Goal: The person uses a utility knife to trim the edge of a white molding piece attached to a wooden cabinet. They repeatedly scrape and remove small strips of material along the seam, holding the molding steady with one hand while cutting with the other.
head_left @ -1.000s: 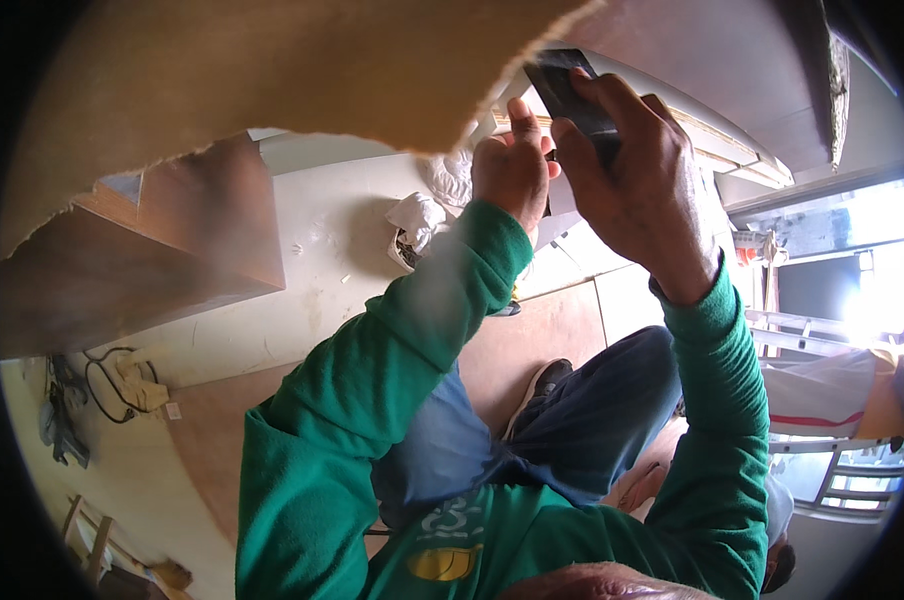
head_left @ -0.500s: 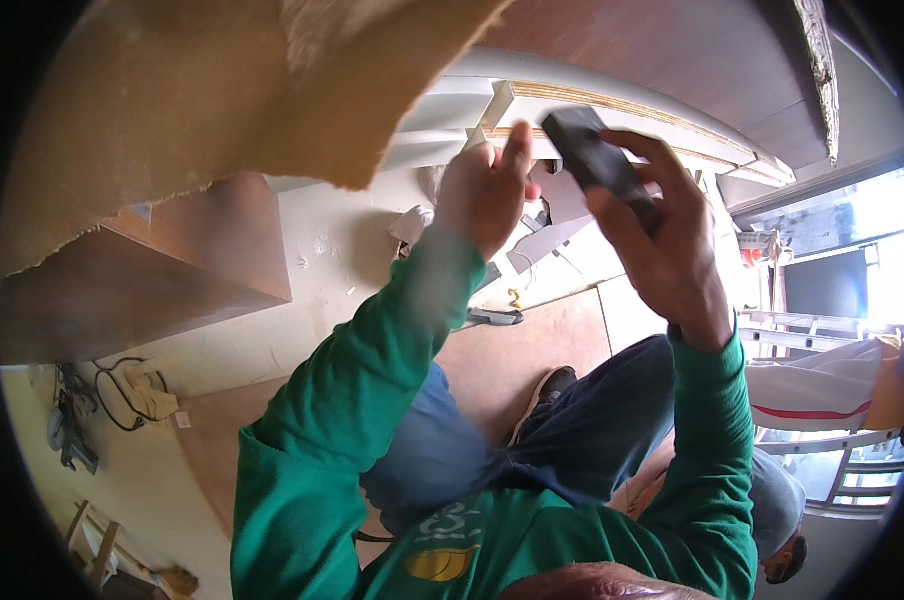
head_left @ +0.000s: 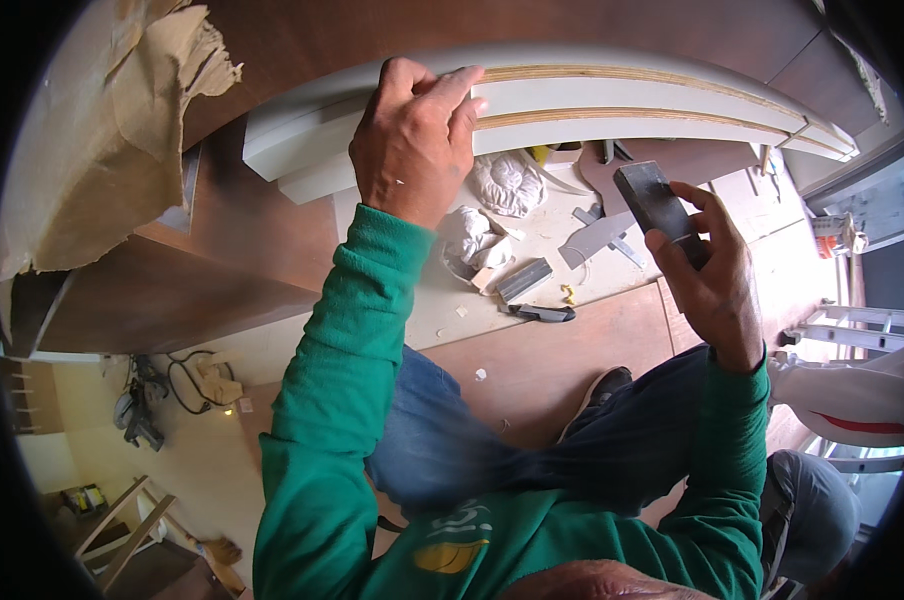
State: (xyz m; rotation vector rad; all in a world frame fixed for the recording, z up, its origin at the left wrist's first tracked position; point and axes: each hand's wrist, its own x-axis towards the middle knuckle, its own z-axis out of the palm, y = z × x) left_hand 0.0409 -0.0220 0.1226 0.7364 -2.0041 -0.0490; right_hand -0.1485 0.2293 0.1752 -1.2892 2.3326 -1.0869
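Observation:
My left hand (head_left: 412,140) is at the near ends of the plywood-edged strips on a long white board (head_left: 612,98). Its fingers are bent and its thumb and forefinger lie close together on the board's edge; the palm side is hidden. To the right, my right hand (head_left: 707,260) grips a dark rectangular block (head_left: 662,212) between thumb and fingers, like a sanding block. The block is held tilted, apart from the board and above the floor.
Below lie white cloth bundles (head_left: 507,183), a grey block (head_left: 524,280), a utility knife (head_left: 542,313) and a grey offcut (head_left: 594,238). Torn brown cardboard (head_left: 122,130) hangs at upper left. A ladder (head_left: 862,338) and a crouching person (head_left: 812,510) are at right; a power tool (head_left: 137,405) lies left.
My left hand has moved left and up along the board. My right hand, still holding the block, sits lower and further right. The view has shifted, with the cardboard now further left.

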